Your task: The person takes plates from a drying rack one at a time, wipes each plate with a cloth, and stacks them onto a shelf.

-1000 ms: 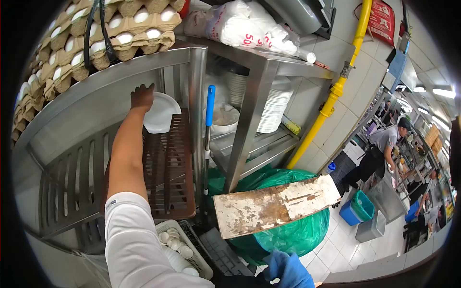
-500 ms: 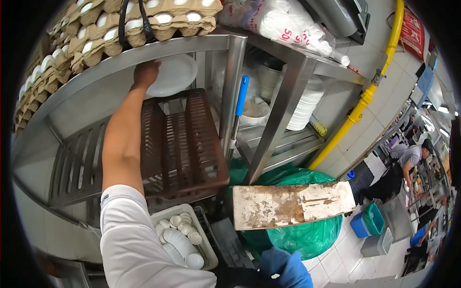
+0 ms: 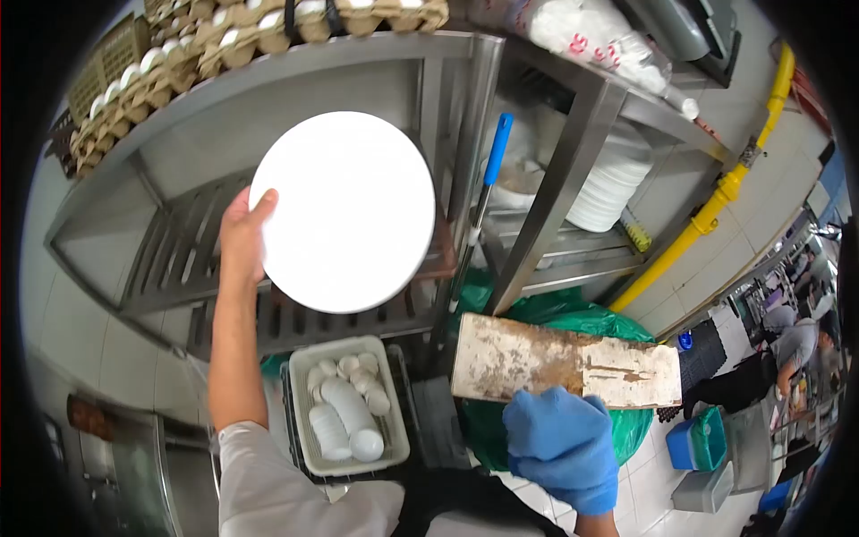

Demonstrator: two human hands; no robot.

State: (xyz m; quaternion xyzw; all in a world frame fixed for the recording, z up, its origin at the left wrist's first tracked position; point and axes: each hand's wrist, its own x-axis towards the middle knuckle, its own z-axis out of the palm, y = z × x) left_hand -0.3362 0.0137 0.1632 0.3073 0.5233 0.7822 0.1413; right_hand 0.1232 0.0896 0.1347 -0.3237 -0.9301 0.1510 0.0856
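My left hand (image 3: 241,234) holds a large round white plate (image 3: 344,212) by its left rim, with the thumb on the face and the fingers behind. The plate is raised before the metal shelf, its broad side towards me. At the lower right a blue cloth (image 3: 562,443) covers my right hand (image 3: 597,524); only the wrist end shows, and the fingers are hidden inside the cloth. Most of the brown plastic crate (image 3: 442,240) is behind the plate. A cream basket (image 3: 398,447) below holds several small white bowls or cups (image 3: 349,412).
Egg trays (image 3: 242,49) sit on the shelf's top. Stacked white plates (image 3: 613,179) stand on the right rack. A blue-handled pole (image 3: 499,148), a worn board (image 3: 564,362) over a green bag (image 3: 631,438) and a yellow pipe (image 3: 689,233) are nearby. People work far right.
My left hand has drawn the white plate out from the back of the shelf, down and towards me. The blue cloth on my right hand has risen further into view.
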